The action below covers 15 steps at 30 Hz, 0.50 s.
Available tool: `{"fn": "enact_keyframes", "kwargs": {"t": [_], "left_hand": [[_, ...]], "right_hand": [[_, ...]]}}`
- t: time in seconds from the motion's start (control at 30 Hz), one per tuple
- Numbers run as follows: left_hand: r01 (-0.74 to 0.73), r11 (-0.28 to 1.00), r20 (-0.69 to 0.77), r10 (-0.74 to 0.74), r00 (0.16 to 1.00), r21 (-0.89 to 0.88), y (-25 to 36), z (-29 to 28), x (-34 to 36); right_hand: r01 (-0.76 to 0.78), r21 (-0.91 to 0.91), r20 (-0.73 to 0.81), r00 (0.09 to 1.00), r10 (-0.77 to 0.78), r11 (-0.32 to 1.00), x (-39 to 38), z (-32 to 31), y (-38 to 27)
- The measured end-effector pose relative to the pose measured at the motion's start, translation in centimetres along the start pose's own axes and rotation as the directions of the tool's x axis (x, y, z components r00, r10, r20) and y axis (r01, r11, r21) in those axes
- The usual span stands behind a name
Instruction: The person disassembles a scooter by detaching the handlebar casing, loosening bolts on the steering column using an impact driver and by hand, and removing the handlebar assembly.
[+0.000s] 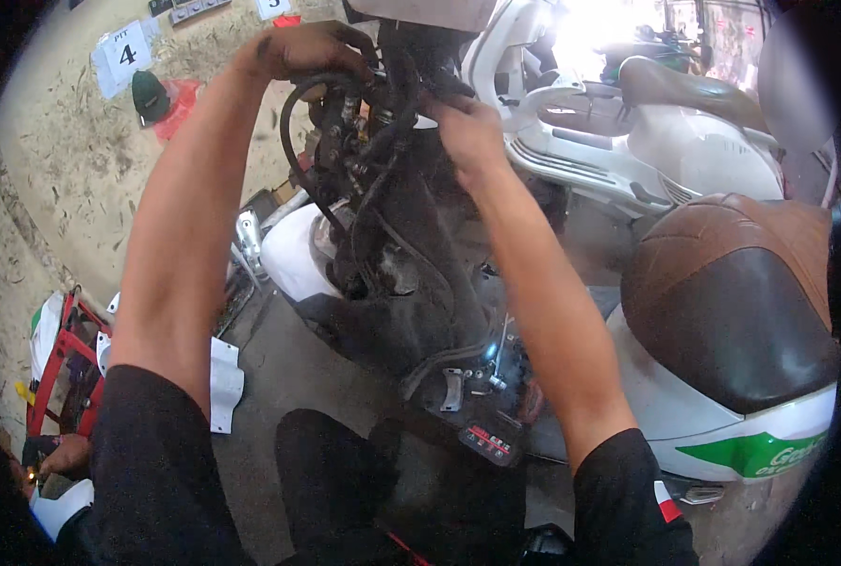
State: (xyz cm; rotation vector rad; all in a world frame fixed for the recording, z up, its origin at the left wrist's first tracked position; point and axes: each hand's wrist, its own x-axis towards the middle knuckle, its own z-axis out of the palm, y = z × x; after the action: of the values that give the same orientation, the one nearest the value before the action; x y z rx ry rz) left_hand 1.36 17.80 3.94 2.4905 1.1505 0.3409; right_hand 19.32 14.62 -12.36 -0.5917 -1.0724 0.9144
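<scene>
Both of my arms reach up to the steering head of a white scooter, where the bare black frame and a tangle of black cables are exposed. My left hand curls over the left side of the column, its fingers bent and pressed in among the hoses. On the other side, my right hand closes in against the dark parts of the column, its fingertips mostly hidden. What either hand grips cannot be made out. Below the hands are the black inner leg shield and the white front fender.
Small metal tools, a curved metal bracket and a black block with red marks lie on the footboard. The brown and black seat is at right. Another white scooter stands behind. A co-worker's hand shows near a red frame.
</scene>
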Motion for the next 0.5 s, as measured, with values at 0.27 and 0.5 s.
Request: {"fn": "enact_keyframes", "kwargs": {"t": [0.27, 0.5], "left_hand": [[-0.312, 0.948, 0.101, 0.317, 0.943, -0.055, -4.9, -1.5, 2.8], [-0.068, 0.988, 0.044, 0.074, 0.996, -0.137, -5.2, -1.7, 2.2]], "right_hand": [[0.215, -0.663, 0.15, 0.977, -0.154, 0.717, -4.6, -3.0, -3.0], [0.01, -0.644, -0.002, 1.0, -0.015, 0.765, -16.2, -11.2, 1.0]]}}
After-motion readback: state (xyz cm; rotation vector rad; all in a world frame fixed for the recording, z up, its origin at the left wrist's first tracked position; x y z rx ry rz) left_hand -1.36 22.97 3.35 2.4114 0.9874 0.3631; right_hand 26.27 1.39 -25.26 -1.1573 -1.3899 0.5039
